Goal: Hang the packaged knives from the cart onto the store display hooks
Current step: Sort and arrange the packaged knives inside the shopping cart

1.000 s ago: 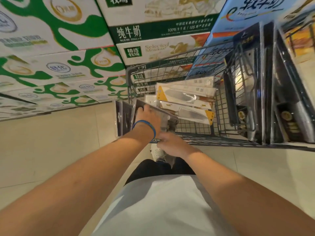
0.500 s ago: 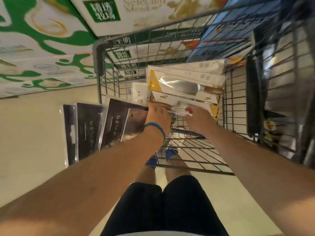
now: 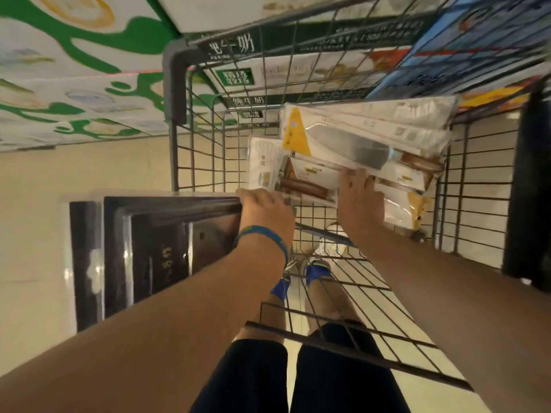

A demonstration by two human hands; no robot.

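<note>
My left hand (image 3: 264, 211), with a blue wristband, grips a stack of black packaged knives (image 3: 149, 251) that sticks out to the left of the wire cart (image 3: 465, 180). Inside the cart lies a pile of white-and-yellow packaged knives (image 3: 351, 147), with a cleaver blade showing through the top pack. My right hand (image 3: 359, 201) reaches into the cart and its fingers lie on the near edge of that pile. Whether they curl round a pack is hidden. No display hooks show.
Stacked milk cartons with green and white print (image 3: 74, 79) stand beyond the cart on the left, blue cartons (image 3: 465, 46) on the right. A dark upright (image 3: 527, 186) stands at the right edge. Beige floor tiles (image 3: 38, 234) and my legs and feet (image 3: 316, 269) lie below.
The view has closed in on the cart. My right hand has moved further up onto the white-and-yellow packs. The black packs in my left hand have swung out flatter to the left.
</note>
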